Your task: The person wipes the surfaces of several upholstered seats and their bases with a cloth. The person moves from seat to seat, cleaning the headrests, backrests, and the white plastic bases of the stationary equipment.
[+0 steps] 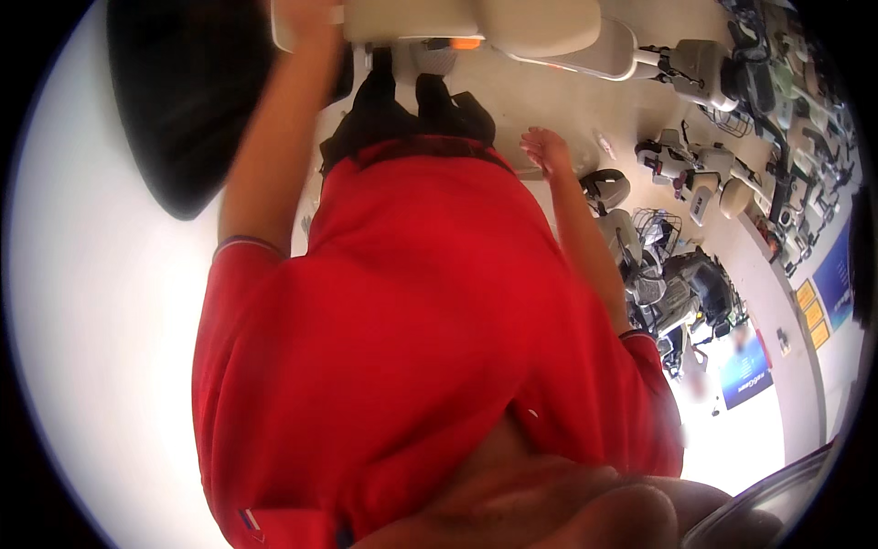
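Note:
My left arm reaches up to the top edge of the head view. There my left hand [306, 16] is at the left end of a cream scooter seat [412, 18]. The hand is blurred and cut off by the frame, so its grip cannot be made out. Away from the seat, my right hand [546, 151] hangs at my right side, fingers loosely apart and holding nothing visible. A second cream seat section [544, 26] follows to the right, with a small orange part [465, 43] below the seats.
A large black rounded object [192, 101] stands at my left. Several electric scooters [704, 165] with baskets and cream seats are parked along the right. A pale rack with a looped frame [608, 50] sticks out behind the seats. Blue posters [745, 375] are farther right.

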A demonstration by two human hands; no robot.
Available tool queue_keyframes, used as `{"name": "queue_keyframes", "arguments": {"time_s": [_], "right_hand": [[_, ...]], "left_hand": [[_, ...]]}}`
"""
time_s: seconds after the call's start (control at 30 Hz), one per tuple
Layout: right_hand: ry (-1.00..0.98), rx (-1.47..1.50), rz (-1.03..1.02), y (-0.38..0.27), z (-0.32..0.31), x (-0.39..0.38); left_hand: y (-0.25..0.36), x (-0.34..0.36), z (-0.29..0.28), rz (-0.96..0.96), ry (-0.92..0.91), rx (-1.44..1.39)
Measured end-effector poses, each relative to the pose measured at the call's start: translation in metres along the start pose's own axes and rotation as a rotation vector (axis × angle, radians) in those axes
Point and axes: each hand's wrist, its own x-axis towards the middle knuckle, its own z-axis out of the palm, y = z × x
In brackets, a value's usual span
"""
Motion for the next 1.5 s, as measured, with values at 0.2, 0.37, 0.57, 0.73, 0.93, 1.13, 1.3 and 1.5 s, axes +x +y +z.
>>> {"name": "queue_keyframes", "arguments": {"time_s": [0.2,0.37,0.57,0.73,0.93,1.13,1.3,1.5], "right_hand": [[0.122,-0.045,0.243,0.037,-0.019,-0.014],[0.270,0.083,0.204,0.119,-0.078,-0.013],[0.208,0.092,0.370,0.133,-0.037,-0.017],[0.065,0.078,0.259,0.110,-0.014,0.011],[0.018,0.004,0.049,0.028,0.002,0.016],[0.065,-0.071,0.125,0.056,-0.037,0.034],[0.078,-0.020,0.224,0.081,-0.037,0.009],[0.019,-0.039,0.192,0.075,-0.017,0.031]], "left_hand": [[0.014,-0.086,0.093,0.356,-0.647,0.304],[-0.102,-0.009,0.030,0.066,-0.119,0.467],[-0.116,-0.059,-0.020,-0.385,-0.400,0.187],[-0.087,-0.081,-0.001,-0.421,-0.583,0.061],[-0.004,-0.002,-0.054,-0.177,-0.064,-0.146],[0.144,-0.064,0.029,0.461,-0.322,0.041],[0.203,-0.130,0.026,0.937,-1.234,-0.707],[0.103,-0.048,-0.012,-0.143,-0.698,-0.260]]}}
